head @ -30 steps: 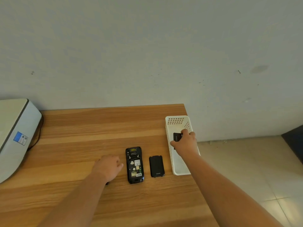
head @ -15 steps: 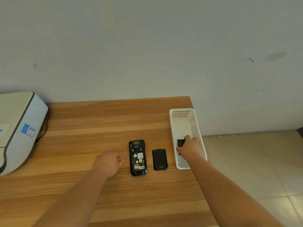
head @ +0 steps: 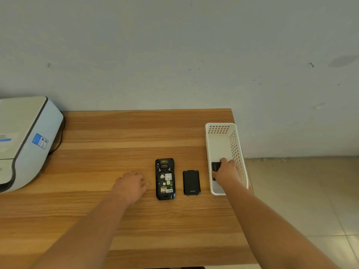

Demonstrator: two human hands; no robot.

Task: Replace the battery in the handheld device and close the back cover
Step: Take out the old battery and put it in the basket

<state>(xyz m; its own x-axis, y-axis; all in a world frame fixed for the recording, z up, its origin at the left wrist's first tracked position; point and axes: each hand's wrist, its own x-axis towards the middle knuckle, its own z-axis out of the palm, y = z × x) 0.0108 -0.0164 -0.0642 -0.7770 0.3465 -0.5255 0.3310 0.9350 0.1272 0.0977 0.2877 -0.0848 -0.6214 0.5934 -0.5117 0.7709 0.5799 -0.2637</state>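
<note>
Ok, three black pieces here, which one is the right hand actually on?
The battery inside the white basket; the right hand grips it there. The open handheld device and the back cover lie untouched on the table.

- Soft, even daylight fills the room; nothing is harshly lit and nothing sits in deep shade.
- The wall grades from a duller grey at the top to paler near the table, with a faint dark smudge at upper right.
- Shadows are weak and short: a thin one under the left hand, another hugging the handheld device.
- The wood carries a mild sheen, no real glare.
- The floor tiles look a bit washed out.
- Wide-angle bending shows: the forearms swell towards the bottom corners, and the printer at the left edge leans.
- The centre is fairly sharp; small label print stays unreadable.
</note>
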